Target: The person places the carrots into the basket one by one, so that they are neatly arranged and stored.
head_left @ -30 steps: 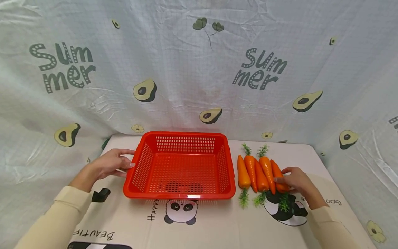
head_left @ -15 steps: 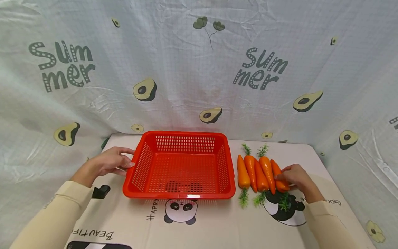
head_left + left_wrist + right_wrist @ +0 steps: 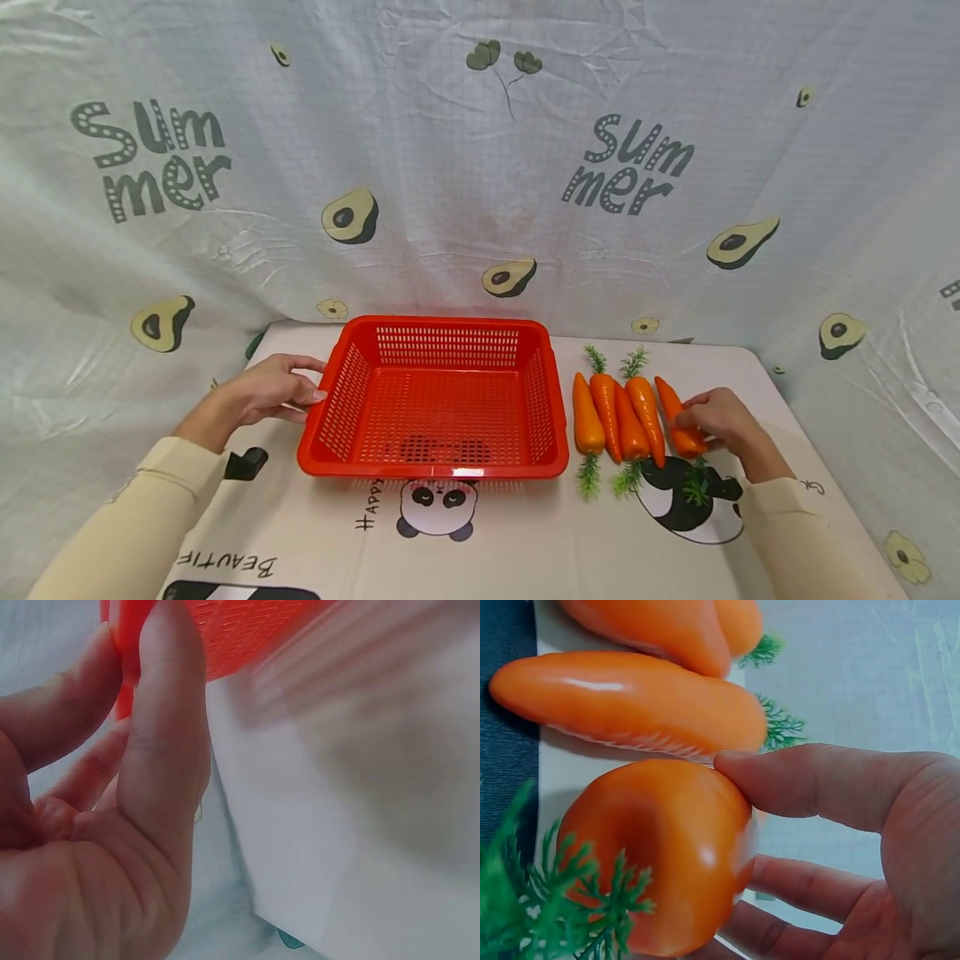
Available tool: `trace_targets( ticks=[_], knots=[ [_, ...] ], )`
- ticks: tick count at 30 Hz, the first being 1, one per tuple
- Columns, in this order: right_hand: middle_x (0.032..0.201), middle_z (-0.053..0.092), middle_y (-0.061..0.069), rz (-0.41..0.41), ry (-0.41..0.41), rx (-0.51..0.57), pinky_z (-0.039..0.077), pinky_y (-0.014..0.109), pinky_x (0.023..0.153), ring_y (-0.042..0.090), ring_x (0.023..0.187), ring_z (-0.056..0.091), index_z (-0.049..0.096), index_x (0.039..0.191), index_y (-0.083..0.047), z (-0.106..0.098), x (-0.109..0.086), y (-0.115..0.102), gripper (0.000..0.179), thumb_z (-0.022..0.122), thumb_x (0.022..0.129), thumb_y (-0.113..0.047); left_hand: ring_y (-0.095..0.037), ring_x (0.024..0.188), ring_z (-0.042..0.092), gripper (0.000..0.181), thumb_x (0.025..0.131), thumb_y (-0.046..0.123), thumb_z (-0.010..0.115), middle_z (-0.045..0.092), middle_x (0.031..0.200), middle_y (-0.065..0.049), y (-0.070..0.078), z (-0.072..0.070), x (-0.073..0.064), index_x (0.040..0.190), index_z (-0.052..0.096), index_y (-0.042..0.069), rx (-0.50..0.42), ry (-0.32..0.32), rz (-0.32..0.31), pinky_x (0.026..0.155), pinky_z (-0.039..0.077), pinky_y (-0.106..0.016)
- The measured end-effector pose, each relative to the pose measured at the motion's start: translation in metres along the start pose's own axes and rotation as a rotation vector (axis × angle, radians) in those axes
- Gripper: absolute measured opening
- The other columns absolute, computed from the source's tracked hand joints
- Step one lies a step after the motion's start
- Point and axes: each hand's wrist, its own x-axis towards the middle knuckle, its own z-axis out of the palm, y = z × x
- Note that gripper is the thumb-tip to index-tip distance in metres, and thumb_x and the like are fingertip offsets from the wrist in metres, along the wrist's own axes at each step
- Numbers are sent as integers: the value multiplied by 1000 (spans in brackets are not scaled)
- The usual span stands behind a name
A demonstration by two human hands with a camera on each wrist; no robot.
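A red perforated plastic basket (image 3: 431, 472) stands on the table with nothing inside. My left hand (image 3: 273, 390) pinches its left rim between thumb and fingers; the left wrist view shows the thumb against the red edge (image 3: 129, 645). To the right of the basket, several orange carrots (image 3: 630, 425) with green tops lie side by side, some turned the opposite way. My right hand (image 3: 726, 423) holds the rightmost carrot (image 3: 667, 398) near its thick end, its leafy top pointing toward me. Up close, thumb and fingers flank this carrot (image 3: 656, 847), beside a neighbouring carrot (image 3: 637, 705).
The pale table cover (image 3: 517, 550) carries printed pandas and lettering. Behind the table and at both sides hangs a light curtain (image 3: 420, 167) with avocado prints and words. The basket's right wall stands close to the leftmost carrot (image 3: 587, 421).
The rightmost carrot has shifted slightly right with my right hand, and a narrow gap now parts it from its neighbour. The left hand and basket stay where they were.
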Motion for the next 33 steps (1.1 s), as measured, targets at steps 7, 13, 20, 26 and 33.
trace_targets(
  ticks=[7, 13, 20, 26, 33],
  knots=[
    [106, 65, 25, -36, -3, -4, 63, 41, 70, 28, 83, 68, 56, 131, 17, -3, -2, -8, 57, 71, 87, -15, -18, 82, 72, 67, 100, 10, 65, 75, 94, -3, -2, -2, -1, 157, 33, -5, -13, 0, -14, 78, 66, -37],
    [106, 66, 26, -68, -15, -9, 64, 42, 71, 26, 81, 68, 56, 133, 18, -5, -3, -15, 57, 71, 88, -15, -18, 82, 72, 68, 100, 10, 66, 75, 94, -3, -2, -3, -3, 157, 32, -6, -13, 2, -9, 78, 66, -38],
    [107, 66, 24, -91, -33, -24, 63, 40, 70, 25, 82, 67, 56, 133, 17, -13, -6, -22, 58, 72, 89, -16, -19, 84, 73, 69, 100, 11, 67, 76, 98, -5, -2, 1, -2, 157, 32, -5, -13, 1, -16, 80, 66, -38],
    [107, 67, 25, -118, -47, -24, 64, 40, 71, 23, 80, 67, 55, 135, 18, -14, -8, -31, 59, 73, 89, -16, -18, 83, 72, 68, 100, 10, 65, 75, 96, -4, -2, 0, -2, 158, 31, -5, 3, 12, -19, 80, 66, -39],
    [107, 69, 22, -137, -51, -33, 65, 39, 71, 21, 78, 66, 55, 136, 16, -15, -11, -41, 59, 74, 91, -16, -18, 83, 71, 68, 101, 10, 64, 75, 95, -3, -2, 0, 0, 158, 31, -5, -3, 2, -18, 79, 66, -38]
  ],
)
